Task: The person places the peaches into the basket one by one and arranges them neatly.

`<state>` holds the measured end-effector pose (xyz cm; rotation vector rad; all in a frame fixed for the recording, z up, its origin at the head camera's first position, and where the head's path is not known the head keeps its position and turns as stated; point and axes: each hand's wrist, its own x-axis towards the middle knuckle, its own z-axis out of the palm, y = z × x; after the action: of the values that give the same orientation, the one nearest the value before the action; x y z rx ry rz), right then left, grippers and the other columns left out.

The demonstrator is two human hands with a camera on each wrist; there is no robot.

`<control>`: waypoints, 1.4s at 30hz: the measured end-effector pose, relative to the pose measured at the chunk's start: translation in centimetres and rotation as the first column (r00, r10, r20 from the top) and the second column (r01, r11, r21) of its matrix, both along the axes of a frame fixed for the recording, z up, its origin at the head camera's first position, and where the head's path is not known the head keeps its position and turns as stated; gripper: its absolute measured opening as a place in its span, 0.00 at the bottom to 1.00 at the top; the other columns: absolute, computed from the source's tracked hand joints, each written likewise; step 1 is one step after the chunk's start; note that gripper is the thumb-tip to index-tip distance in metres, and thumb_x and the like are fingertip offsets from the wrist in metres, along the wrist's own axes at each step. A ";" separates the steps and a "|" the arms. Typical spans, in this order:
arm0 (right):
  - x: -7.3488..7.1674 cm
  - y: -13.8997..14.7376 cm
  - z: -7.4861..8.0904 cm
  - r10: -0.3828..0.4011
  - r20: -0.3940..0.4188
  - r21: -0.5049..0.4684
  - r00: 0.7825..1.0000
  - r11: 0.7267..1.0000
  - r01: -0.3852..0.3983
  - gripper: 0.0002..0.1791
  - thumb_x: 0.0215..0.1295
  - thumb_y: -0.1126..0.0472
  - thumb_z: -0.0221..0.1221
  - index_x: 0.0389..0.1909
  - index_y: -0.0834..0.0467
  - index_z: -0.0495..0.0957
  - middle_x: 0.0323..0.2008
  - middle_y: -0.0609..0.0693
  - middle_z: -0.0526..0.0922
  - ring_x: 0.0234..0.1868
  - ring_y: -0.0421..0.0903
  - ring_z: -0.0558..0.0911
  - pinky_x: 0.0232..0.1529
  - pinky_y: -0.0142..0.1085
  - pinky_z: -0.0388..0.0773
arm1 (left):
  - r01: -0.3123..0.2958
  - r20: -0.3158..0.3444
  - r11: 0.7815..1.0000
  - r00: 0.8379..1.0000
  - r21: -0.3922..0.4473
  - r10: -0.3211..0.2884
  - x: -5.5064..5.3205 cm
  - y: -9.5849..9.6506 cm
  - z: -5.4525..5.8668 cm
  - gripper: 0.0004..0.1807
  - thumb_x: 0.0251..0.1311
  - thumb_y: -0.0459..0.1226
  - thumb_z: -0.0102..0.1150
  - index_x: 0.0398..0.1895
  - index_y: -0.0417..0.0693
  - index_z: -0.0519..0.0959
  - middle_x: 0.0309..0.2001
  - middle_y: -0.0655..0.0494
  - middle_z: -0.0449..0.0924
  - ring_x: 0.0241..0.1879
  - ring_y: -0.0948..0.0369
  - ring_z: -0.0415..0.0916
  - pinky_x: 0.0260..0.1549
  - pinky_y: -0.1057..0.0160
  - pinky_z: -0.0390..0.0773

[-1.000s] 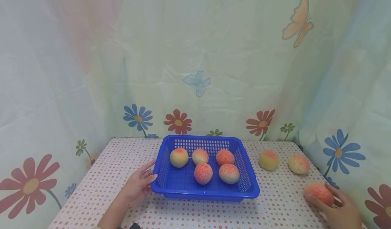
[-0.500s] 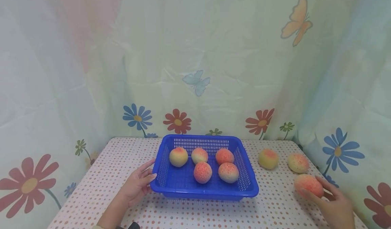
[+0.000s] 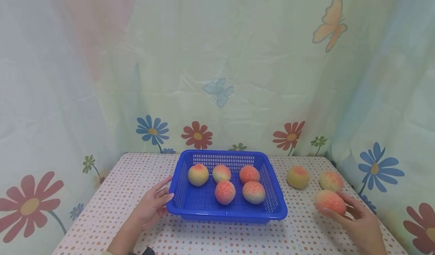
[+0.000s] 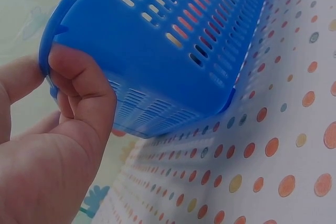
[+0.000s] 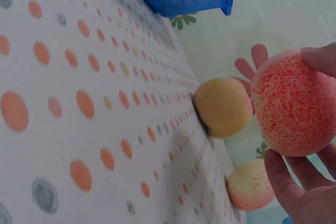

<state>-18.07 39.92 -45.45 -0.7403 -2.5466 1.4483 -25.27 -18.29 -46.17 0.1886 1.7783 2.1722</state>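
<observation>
My left hand (image 3: 151,206) pinches the left rim of a blue plastic basket (image 3: 224,215), thumb on one side and fingers on the other, as the left wrist view shows. Several red-and-yellow peaches lie inside, among them a yellowish peach (image 3: 198,175) at the left and a redder peach (image 3: 225,192) near the front. On the right, my right hand (image 3: 361,221) grips a pink-red peach (image 5: 295,103) between thumb and fingers. In the right wrist view this peach is held off the tabletop.
Behind the held peach, a yellow-green peach (image 3: 298,177) and a speckled peach (image 3: 331,181) rest on the dotted tablecloth (image 3: 204,240), right of the basket. A flowered curtain (image 3: 217,58) hangs behind the table and along both sides.
My right hand has carried its peach left and slightly up in the head view, toward the basket. The left hand and basket stay in place.
</observation>
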 end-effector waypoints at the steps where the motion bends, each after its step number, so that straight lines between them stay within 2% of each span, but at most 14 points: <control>1: 0.0 -0.2 0.1 0.012 -0.003 0.014 1.000 1.000 -0.012 0.59 0.56 0.30 0.67 0.82 0.49 0.51 0.80 0.62 0.55 0.75 0.68 0.61 0.56 0.55 0.81 | -0.004 0.003 1.000 1.000 0.000 0.004 0.0 0.0 0.0 0.43 0.72 0.35 0.59 0.83 0.53 0.46 0.52 0.54 0.79 0.47 0.58 0.83 0.45 0.61 0.85; 4: 0.0 -0.8 0.6 0.041 -0.012 0.051 0.999 0.998 -0.041 0.59 0.56 0.30 0.68 0.82 0.51 0.52 0.79 0.63 0.56 0.74 0.68 0.62 0.54 0.49 0.84 | 0.002 0.000 1.000 1.000 0.002 -0.002 -0.1 0.0 -0.1 0.43 0.72 0.35 0.58 0.83 0.52 0.46 0.52 0.54 0.78 0.47 0.58 0.83 0.45 0.61 0.86; 8: 0.0 -1.7 1.3 0.067 -0.021 0.079 0.998 0.995 -0.065 0.59 0.56 0.31 0.68 0.82 0.51 0.53 0.80 0.62 0.56 0.71 0.63 0.66 0.52 0.41 0.86 | 0.019 -0.004 1.000 1.000 0.023 -0.019 0.0 -0.1 -0.1 0.43 0.73 0.34 0.57 0.84 0.52 0.46 0.51 0.55 0.78 0.46 0.60 0.83 0.45 0.61 0.86; 10: 0.1 -2.1 1.5 0.088 -0.047 0.075 0.995 0.994 -0.084 0.57 0.57 0.34 0.69 0.81 0.51 0.54 0.79 0.60 0.57 0.64 0.47 0.74 0.45 0.30 0.85 | 0.019 0.001 0.999 1.000 0.033 -0.019 0.0 -0.2 0.0 0.43 0.72 0.34 0.57 0.83 0.52 0.47 0.50 0.55 0.77 0.46 0.60 0.83 0.45 0.60 0.86; 11: 0.2 -2.4 1.6 0.100 -0.058 0.073 0.993 0.993 -0.096 0.56 0.57 0.34 0.69 0.81 0.51 0.55 0.79 0.60 0.58 0.59 0.39 0.76 0.46 0.29 0.85 | 0.020 0.001 0.999 1.000 0.036 -0.020 0.1 -0.2 0.0 0.43 0.72 0.34 0.57 0.83 0.52 0.47 0.50 0.56 0.77 0.46 0.60 0.83 0.46 0.60 0.86; 13: 0.3 -2.8 1.9 0.128 -0.079 0.081 0.989 0.989 -0.121 0.55 0.58 0.35 0.69 0.81 0.52 0.55 0.77 0.61 0.59 0.49 0.27 0.73 0.43 0.24 0.84 | 0.018 0.002 0.999 1.000 0.035 -0.018 0.0 -0.2 0.0 0.43 0.72 0.34 0.58 0.83 0.53 0.47 0.50 0.55 0.77 0.46 0.60 0.83 0.46 0.60 0.86; 15: 0.4 -3.2 2.2 0.147 -0.094 0.065 0.985 0.988 -0.141 0.54 0.59 0.36 0.69 0.81 0.52 0.56 0.76 0.61 0.59 0.45 0.20 0.69 0.41 0.22 0.83 | 0.017 0.003 0.999 1.000 0.036 -0.017 0.0 -0.2 0.0 0.43 0.72 0.34 0.58 0.83 0.53 0.47 0.51 0.55 0.78 0.47 0.60 0.83 0.46 0.60 0.86; 18: 0.4 -3.9 2.7 0.162 -0.096 0.071 0.982 0.985 -0.156 0.54 0.60 0.36 0.68 0.81 0.52 0.56 0.76 0.63 0.59 0.48 0.24 0.71 0.42 0.25 0.85 | 0.017 0.003 0.999 1.000 0.037 -0.017 -0.1 -0.2 -0.1 0.42 0.72 0.34 0.58 0.83 0.53 0.48 0.51 0.54 0.78 0.48 0.59 0.83 0.47 0.59 0.86; 21: 0.4 -4.5 3.0 0.174 -0.125 0.081 0.977 0.983 -0.165 0.53 0.60 0.38 0.69 0.80 0.53 0.58 0.75 0.62 0.62 0.47 0.23 0.72 0.41 0.23 0.84 | 0.016 0.000 0.999 1.000 0.034 -0.016 -0.2 -0.1 -0.2 0.42 0.73 0.35 0.58 0.83 0.54 0.48 0.52 0.54 0.78 0.48 0.58 0.83 0.47 0.59 0.86; 26: 0.6 -5.4 3.3 0.200 -0.165 0.086 0.966 0.978 -0.188 0.51 0.60 0.40 0.70 0.79 0.53 0.60 0.73 0.58 0.64 0.43 0.14 0.71 0.44 0.22 0.83 | 0.012 -0.006 1.000 1.000 0.022 -0.012 -0.3 -0.1 -0.5 0.41 0.73 0.36 0.58 0.83 0.54 0.49 0.53 0.53 0.78 0.49 0.57 0.83 0.47 0.59 0.86; 32: 0.8 -6.6 3.9 0.217 -0.169 0.105 0.961 0.974 -0.202 0.51 0.58 0.39 0.71 0.79 0.50 0.61 0.74 0.57 0.65 0.45 0.14 0.72 0.47 0.27 0.85 | 0.015 -0.011 1.000 1.000 0.019 -0.015 -0.3 -0.2 -0.5 0.42 0.73 0.36 0.58 0.83 0.54 0.49 0.52 0.53 0.78 0.49 0.58 0.83 0.47 0.59 0.86; 35: 0.8 -7.2 4.2 0.237 -0.194 0.113 0.952 0.969 -0.218 0.49 0.59 0.40 0.71 0.78 0.51 0.62 0.72 0.55 0.67 0.46 0.15 0.73 0.47 0.24 0.83 | 0.020 -0.009 0.999 1.000 0.026 -0.019 -0.3 -0.2 -0.5 0.42 0.73 0.36 0.58 0.83 0.54 0.48 0.52 0.54 0.78 0.48 0.59 0.83 0.47 0.60 0.86; 42: 0.7 -8.4 5.0 0.288 -0.267 0.129 0.920 0.957 -0.262 0.44 0.60 0.46 0.73 0.75 0.51 0.67 0.58 0.32 0.75 0.48 0.20 0.78 0.46 0.18 0.79 | 0.018 -0.015 1.000 1.000 0.018 -0.018 -0.2 -0.2 -0.3 0.42 0.73 0.36 0.58 0.83 0.54 0.48 0.54 0.52 0.78 0.49 0.58 0.83 0.48 0.59 0.86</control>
<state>-17.41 31.51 -40.42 -0.1462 -2.5400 1.3814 -25.47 -18.47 -46.50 0.2244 1.7581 2.1808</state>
